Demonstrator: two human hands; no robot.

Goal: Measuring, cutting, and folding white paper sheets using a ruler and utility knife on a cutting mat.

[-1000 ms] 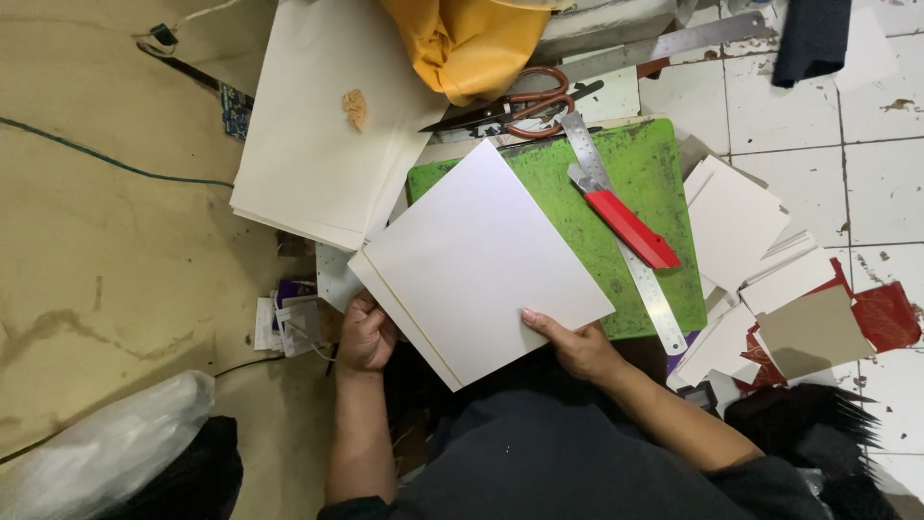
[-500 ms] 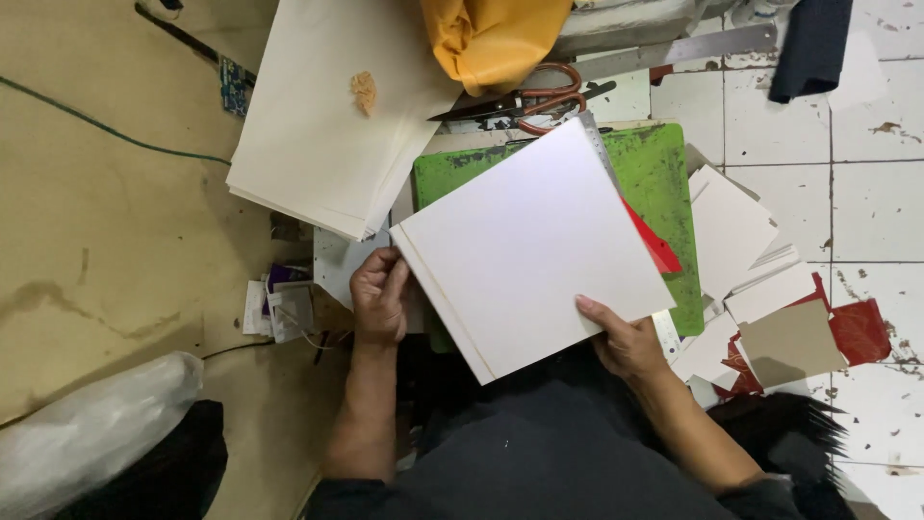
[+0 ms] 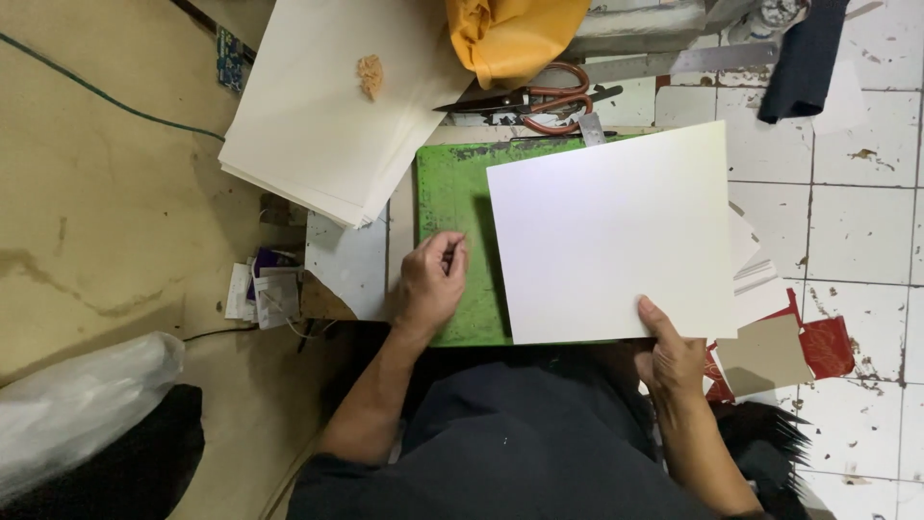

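One white sheet [image 3: 616, 236] is pinched at its bottom corner by your right hand [image 3: 674, 361], while your left hand [image 3: 430, 284] rests curled, maybe empty, on the green mat [image 3: 452, 193].

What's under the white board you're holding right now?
The white board lies over a green cutting mat, whose left part shows, and over paper offcuts at the right edge. Anything else beneath is covered. The right hand holds its lower corner.

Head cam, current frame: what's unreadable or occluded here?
- Green cutting mat: right part hidden under the white board.
- Scissors: blade tips covered by the paper stack.
- Right hand: fingers behind the board, only thumb shows.
- Left hand: curled; contents, if any, unclear.
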